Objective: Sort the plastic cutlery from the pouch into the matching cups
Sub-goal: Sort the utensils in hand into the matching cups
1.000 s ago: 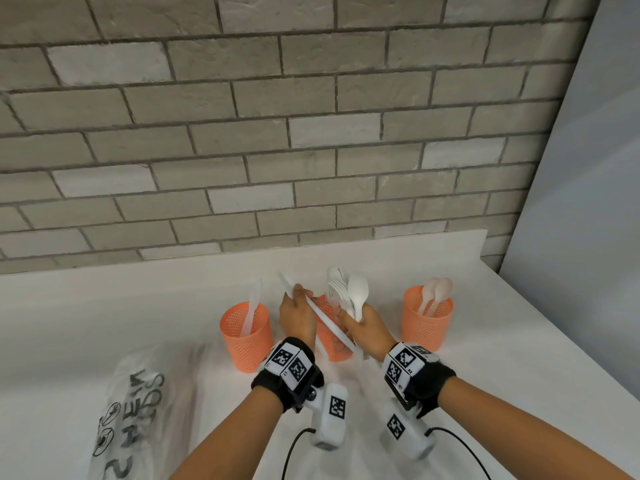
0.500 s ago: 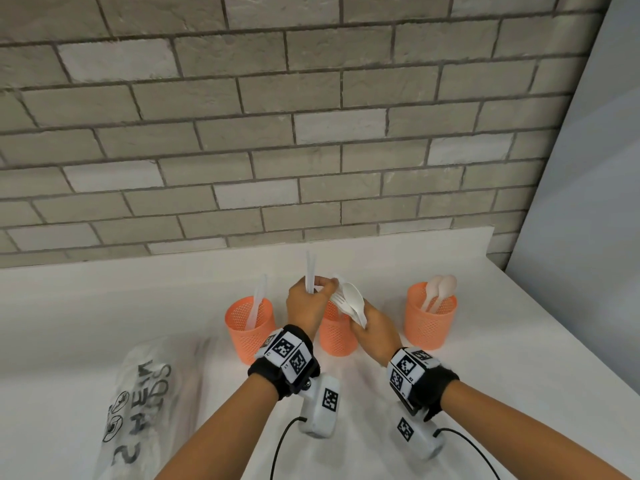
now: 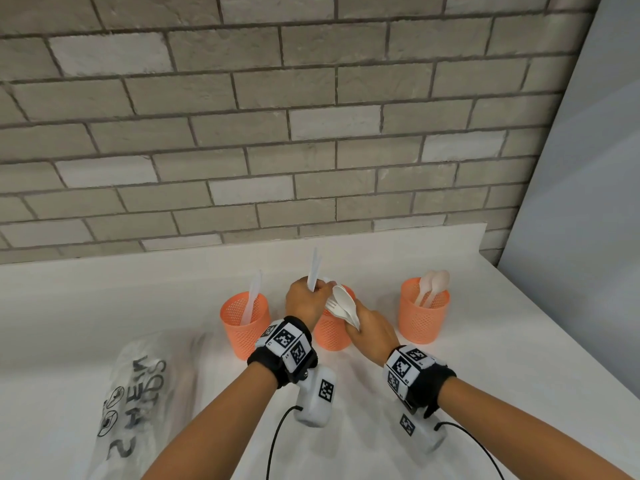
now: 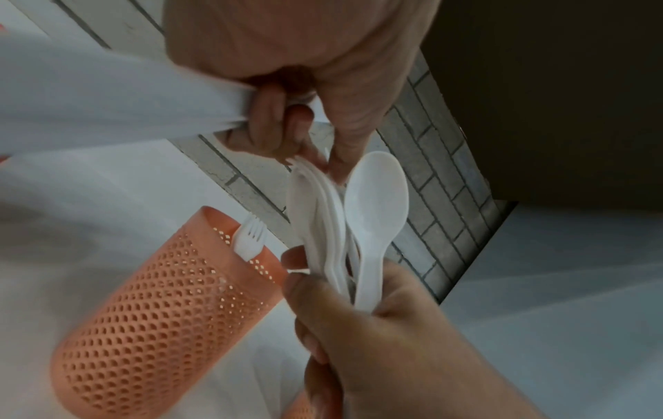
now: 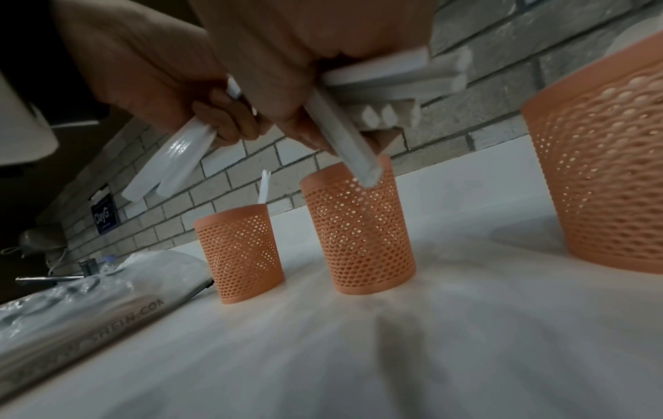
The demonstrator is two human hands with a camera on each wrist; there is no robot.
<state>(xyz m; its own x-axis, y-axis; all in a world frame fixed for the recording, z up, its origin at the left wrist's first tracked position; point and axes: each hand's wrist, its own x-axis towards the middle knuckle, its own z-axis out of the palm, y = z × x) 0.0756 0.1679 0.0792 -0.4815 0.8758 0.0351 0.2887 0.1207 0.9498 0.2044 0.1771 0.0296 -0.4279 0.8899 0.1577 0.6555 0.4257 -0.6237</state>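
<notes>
Three orange mesh cups stand in a row on the white counter: the left cup (image 3: 246, 327) has a knife in it, the middle cup (image 3: 332, 336) a fork (image 4: 251, 235), the right cup (image 3: 424, 315) spoons. My left hand (image 3: 311, 294) grips white knives (image 3: 315, 268) upright above the middle cup, and its thumb and forefinger touch the top of the cutlery bundle (image 3: 343, 306). My right hand (image 3: 356, 323) holds that bundle of spoons and forks (image 4: 358, 221) by the handles, heads tilted left. The clear pouch (image 3: 138, 403) lies at the left front.
A brick wall (image 3: 311, 133) runs along the back of the counter (image 3: 485, 341). A pale panel (image 3: 588, 168) closes the right side. Cables (image 3: 273, 445) trail from my wrist units over the counter's front. A tap (image 5: 54, 277) shows far left in the right wrist view.
My left hand has pulled the knife free of the bundle, turned it from slanted to upright, and come back against the bundle. The right hand's bundle has tipped lower and leftward.
</notes>
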